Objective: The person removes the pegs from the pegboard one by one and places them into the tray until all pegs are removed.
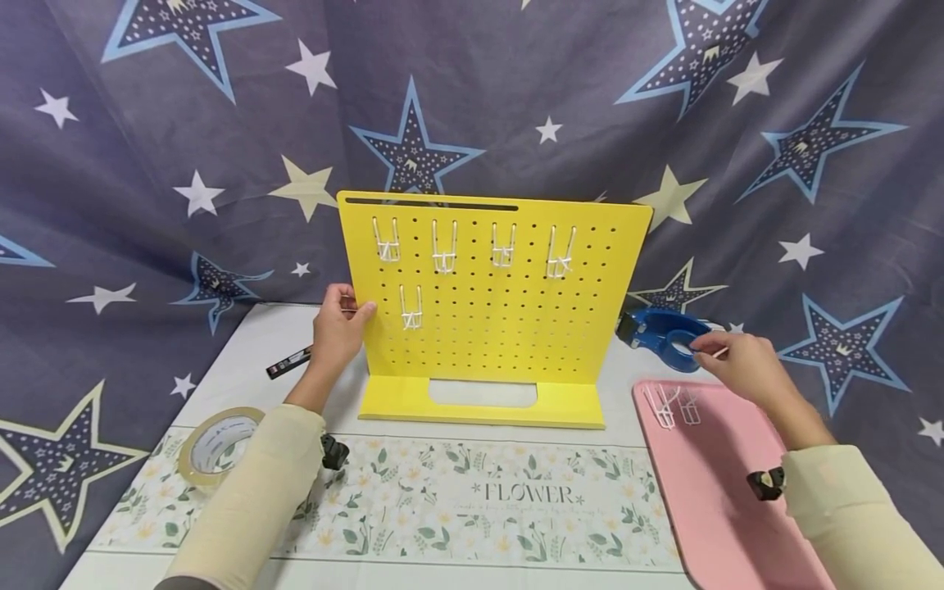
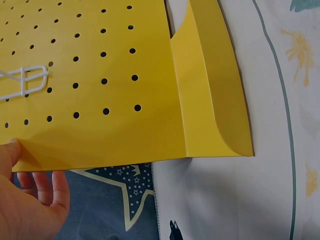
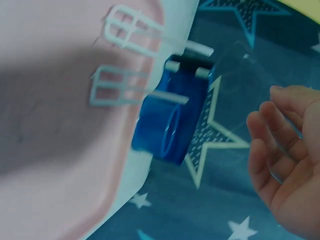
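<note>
A yellow pegboard (image 1: 501,328) stands upright on its folded base, with several white wire hooks (image 1: 444,260) hung in its holes. My left hand (image 1: 339,328) grips its left edge; in the left wrist view the thumb (image 2: 11,152) lies on the front face and the fingers go behind. Over at the right, my right hand (image 1: 748,369) hovers by the far end of the pink tray (image 1: 726,475), fingers loosely bent, holding nothing in the right wrist view. Two white wire hooks (image 3: 117,85) lie on that tray. A blue tape dispenser (image 3: 175,115) sits just beyond it.
To the left are a wide roll of tape (image 1: 214,447) and a narrow black item (image 1: 288,362) behind my left forearm. A flower-printed runner (image 1: 472,508) lies along the front of the white table (image 1: 310,315). A star-patterned curtain (image 1: 501,106) hangs close behind.
</note>
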The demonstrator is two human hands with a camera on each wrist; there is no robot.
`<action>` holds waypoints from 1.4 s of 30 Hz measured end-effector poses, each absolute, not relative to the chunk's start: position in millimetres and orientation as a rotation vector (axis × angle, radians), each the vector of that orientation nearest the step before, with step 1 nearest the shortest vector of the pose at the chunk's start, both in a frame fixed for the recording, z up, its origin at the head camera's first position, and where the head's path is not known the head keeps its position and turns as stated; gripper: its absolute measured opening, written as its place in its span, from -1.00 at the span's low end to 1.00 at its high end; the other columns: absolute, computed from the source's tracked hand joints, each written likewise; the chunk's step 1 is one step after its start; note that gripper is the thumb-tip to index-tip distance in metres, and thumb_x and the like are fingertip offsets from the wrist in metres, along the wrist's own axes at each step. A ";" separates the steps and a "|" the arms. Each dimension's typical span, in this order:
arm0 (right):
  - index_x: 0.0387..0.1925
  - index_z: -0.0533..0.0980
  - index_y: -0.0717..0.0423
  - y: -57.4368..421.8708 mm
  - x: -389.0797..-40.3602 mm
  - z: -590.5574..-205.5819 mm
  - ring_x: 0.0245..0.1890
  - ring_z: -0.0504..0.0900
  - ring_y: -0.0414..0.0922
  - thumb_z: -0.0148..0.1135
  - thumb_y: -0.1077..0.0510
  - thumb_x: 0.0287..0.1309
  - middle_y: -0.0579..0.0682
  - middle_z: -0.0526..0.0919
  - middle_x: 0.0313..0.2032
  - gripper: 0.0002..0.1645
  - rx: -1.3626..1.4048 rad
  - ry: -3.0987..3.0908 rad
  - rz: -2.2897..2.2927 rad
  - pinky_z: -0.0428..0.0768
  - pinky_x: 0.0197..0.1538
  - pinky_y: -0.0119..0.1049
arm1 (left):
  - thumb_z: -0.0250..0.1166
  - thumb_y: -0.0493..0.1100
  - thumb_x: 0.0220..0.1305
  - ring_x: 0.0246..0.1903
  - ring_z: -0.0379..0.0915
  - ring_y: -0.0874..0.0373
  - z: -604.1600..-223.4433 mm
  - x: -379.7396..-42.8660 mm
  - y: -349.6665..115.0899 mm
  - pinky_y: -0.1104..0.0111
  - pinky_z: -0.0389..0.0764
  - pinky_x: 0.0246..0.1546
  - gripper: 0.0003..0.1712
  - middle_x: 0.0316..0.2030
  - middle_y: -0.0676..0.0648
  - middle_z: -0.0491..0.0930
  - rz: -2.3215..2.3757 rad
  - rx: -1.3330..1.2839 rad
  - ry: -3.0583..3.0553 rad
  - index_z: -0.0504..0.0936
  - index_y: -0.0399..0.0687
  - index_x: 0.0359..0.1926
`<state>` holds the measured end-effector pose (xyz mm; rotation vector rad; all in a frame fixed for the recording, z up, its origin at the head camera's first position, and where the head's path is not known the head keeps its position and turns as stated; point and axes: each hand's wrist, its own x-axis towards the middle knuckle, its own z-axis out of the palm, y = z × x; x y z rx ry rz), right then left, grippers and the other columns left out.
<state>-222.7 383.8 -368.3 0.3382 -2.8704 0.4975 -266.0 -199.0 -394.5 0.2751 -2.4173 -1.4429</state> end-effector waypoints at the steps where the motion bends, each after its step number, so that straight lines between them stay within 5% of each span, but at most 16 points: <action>1: -0.12 0.71 0.12 379.4 -223.1 -366.6 -0.32 0.73 0.05 0.32 0.13 0.29 0.11 0.79 -0.30 -0.80 0.351 -2.864 0.499 0.62 -0.31 -0.12 | 0.24 -0.11 0.47 -0.03 0.50 -0.04 -394.2 -265.8 -199.0 0.28 0.53 -0.07 -0.63 -0.01 -0.18 0.52 -1.441 0.276 -2.416 0.33 -0.08 0.15; 10: 0.07 0.61 0.19 334.7 -226.6 -358.1 -0.34 0.68 -0.05 0.34 0.16 0.27 0.11 0.77 -0.28 -0.64 0.409 -2.875 0.565 0.65 -0.25 -0.13 | 0.24 -0.11 0.47 -0.04 0.50 -0.04 -393.9 -265.1 -199.1 0.25 0.53 -0.06 -0.64 -0.01 -0.18 0.53 -1.431 0.263 -2.410 0.34 -0.09 0.13; 19: 0.05 0.65 0.11 279.0 -228.4 -353.3 -0.29 0.71 -0.05 0.34 0.18 0.27 0.04 0.78 -0.27 -0.68 0.504 -2.820 0.617 0.68 -0.18 -0.05 | 0.23 -0.11 0.48 -0.04 0.50 -0.05 -394.7 -265.6 -198.8 0.26 0.52 -0.07 -0.64 -0.02 -0.18 0.53 -1.417 0.257 -2.417 0.34 -0.09 0.14; 26: 0.04 0.67 0.11 236.7 -234.4 -351.1 -0.32 0.67 -0.08 0.34 0.16 0.28 0.03 0.76 -0.27 -0.70 0.544 -2.831 0.697 0.62 -0.32 -0.25 | 0.23 -0.11 0.48 -0.03 0.50 -0.04 -394.7 -266.2 -199.1 0.25 0.53 -0.04 -0.65 -0.01 -0.18 0.53 -1.427 0.259 -2.414 0.34 -0.10 0.14; 42: -0.01 0.70 0.05 141.6 -238.6 -356.8 -0.35 0.69 -0.17 0.34 0.14 0.28 -0.06 0.76 -0.28 -0.74 0.733 -2.686 0.643 0.63 -0.32 -0.30 | 0.24 -0.11 0.47 -0.03 0.50 -0.05 -394.6 -265.9 -199.2 0.22 0.53 -0.02 -0.65 -0.01 -0.18 0.53 -1.426 0.253 -2.411 0.34 -0.09 0.13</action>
